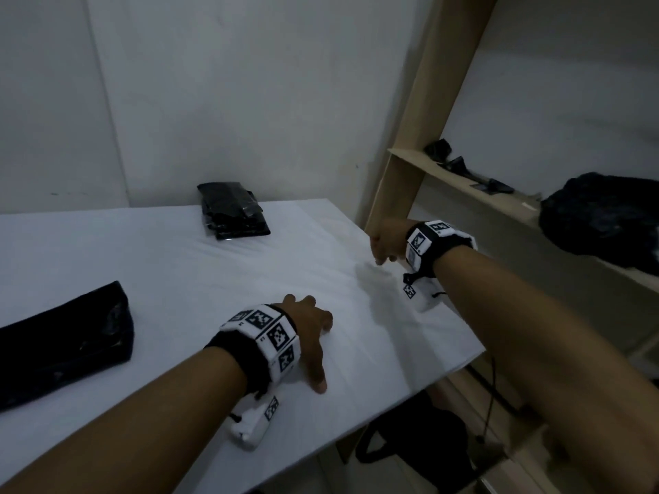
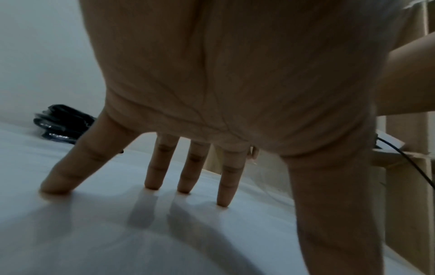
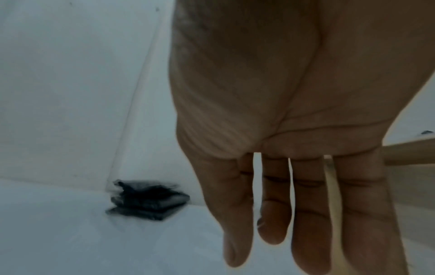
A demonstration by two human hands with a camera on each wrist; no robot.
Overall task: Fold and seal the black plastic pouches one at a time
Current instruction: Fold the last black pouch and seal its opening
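A stack of folded black plastic pouches [image 1: 233, 211] lies at the far side of the white table [image 1: 178, 265]; it also shows as a black stack [image 2: 63, 123] in the left wrist view and a blurred stack [image 3: 148, 201] in the right wrist view. A long black pouch [image 1: 64, 345] lies at the table's left edge. My left hand [image 1: 310, 333] rests with spread straight fingertips [image 2: 153, 183] on the bare table, holding nothing. My right hand [image 1: 383, 242] hovers by the table's far right edge, its fingers [image 3: 306, 214] straight and empty.
A wooden shelf frame [image 1: 420, 112] stands right of the table, with dark items [image 1: 463, 169] and a black bag [image 1: 602, 215] on its shelf. A dark bag [image 1: 420, 443] and a cable sit on the floor below the table's right edge.
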